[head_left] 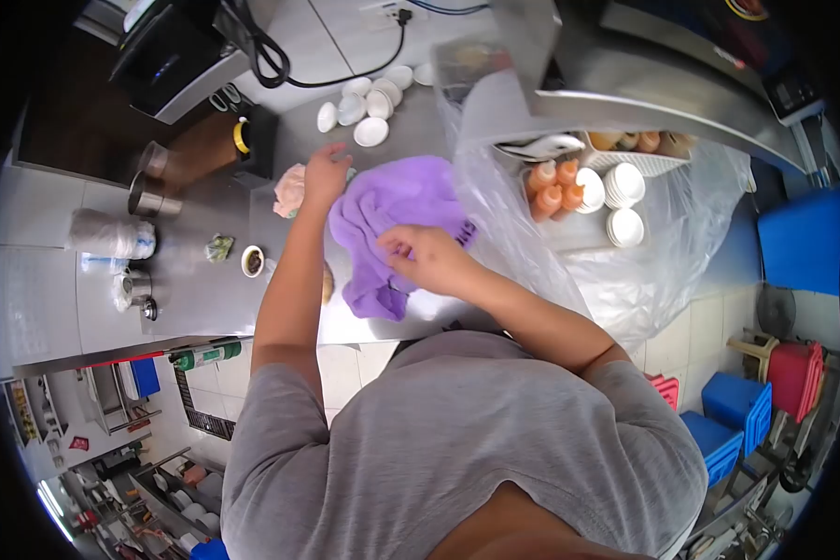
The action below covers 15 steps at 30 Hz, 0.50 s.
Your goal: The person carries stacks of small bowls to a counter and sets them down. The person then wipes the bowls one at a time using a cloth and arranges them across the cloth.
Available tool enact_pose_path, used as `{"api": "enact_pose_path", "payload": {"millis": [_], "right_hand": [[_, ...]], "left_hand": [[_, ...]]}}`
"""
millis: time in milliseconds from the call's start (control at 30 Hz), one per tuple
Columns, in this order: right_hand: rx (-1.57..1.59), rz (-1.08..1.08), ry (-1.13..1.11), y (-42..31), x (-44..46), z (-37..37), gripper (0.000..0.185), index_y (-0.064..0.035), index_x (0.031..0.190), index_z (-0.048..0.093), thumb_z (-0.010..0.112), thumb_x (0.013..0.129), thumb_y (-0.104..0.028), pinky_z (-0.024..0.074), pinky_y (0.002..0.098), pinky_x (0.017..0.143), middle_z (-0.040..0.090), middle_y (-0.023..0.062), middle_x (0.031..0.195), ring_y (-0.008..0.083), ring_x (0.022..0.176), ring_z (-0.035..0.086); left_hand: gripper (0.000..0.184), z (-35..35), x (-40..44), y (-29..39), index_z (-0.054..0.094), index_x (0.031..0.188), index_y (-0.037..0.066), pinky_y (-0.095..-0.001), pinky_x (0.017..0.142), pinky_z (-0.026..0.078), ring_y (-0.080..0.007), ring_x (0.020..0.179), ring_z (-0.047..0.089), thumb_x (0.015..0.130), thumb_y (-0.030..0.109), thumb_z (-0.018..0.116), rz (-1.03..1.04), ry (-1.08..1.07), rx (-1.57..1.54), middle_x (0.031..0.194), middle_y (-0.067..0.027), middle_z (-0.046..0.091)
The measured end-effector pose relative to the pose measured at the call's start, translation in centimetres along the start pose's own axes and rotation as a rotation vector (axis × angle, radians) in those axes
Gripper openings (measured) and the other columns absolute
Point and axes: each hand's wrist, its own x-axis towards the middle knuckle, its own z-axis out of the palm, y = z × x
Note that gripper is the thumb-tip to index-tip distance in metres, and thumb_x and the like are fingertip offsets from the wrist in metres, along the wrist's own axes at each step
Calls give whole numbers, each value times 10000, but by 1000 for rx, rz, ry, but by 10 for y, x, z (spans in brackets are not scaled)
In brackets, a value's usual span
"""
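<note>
A rumpled purple towel (383,201) lies on the steel counter in front of me. My right hand (425,259) is over the towel's lower right part, its fingers loosely curled and apart with nothing visible in them. Whether its fingertips touch the cloth I cannot tell. Stretched forward, my left hand (328,175) is at the towel's upper left edge with fingers extended. Beside it lies a crumpled pink cloth (290,190). Farther back stand several small white bowls (371,132). A small cup with dark contents (252,260) sits left of the towel.
Clear plastic sheeting (616,289) covers the counter's right side. Orange-filled squeeze bottles (547,202), stacked white bowls (624,227) and a white basket (639,164) stand there. Metal containers (151,198) and a small green packet (218,247) are at left. A black cable (345,80) hangs at the back.
</note>
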Motion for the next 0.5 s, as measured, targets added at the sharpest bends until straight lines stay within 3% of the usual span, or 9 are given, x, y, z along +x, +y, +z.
{"api": "enact_pose_path", "payload": {"millis": [133, 200, 267, 367, 500], "right_hand": [[-363, -40, 367, 52, 89, 12, 395, -26, 1125, 605, 672, 745, -107, 467, 406, 894, 631, 191, 1087, 341, 1014, 594], [-363, 30, 533, 74, 142, 5, 498, -46, 1203, 556, 685, 730, -130, 407, 436, 980, 580, 219, 1178, 379, 1148, 508], [-456, 65, 616, 85, 195, -9, 526, -70, 1232, 537, 675, 728, -129, 409, 458, 973, 527, 219, 1247, 403, 1138, 493], [-674, 52, 683, 82, 253, -20, 561, -94, 1259, 516, 676, 722, -126, 407, 478, 969, 472, 205, 1318, 404, 1144, 482], [-1024, -54, 546, 124, 305, -35, 708, -173, 1347, 471, 739, 693, -141, 433, 457, 950, 455, 204, 1293, 392, 1188, 467]], "left_hand": [[620, -3, 66, -30, 573, 1233, 56, -432, 979, 422, -359, 1167, 516, 678, 249, 771, 85, 149, 196, 1292, -224, 531], [771, 4, 111, -57, 488, 1317, 69, -422, 1042, 375, -379, 1248, 437, 639, 264, 798, 110, 148, 212, 1380, -231, 431], [970, 7, 140, -71, 348, 1421, 90, -401, 1087, 341, -389, 1310, 383, 597, 277, 823, 161, 144, 330, 1444, -207, 367], [988, -1, 153, -69, 322, 1439, 111, -396, 1092, 335, -383, 1319, 376, 602, 276, 820, 101, -67, 438, 1445, -177, 380], [836, 4, 197, -107, 456, 1363, 130, -434, 1042, 370, -378, 1171, 475, 609, 243, 797, 174, -303, 83, 1278, -164, 485]]}}
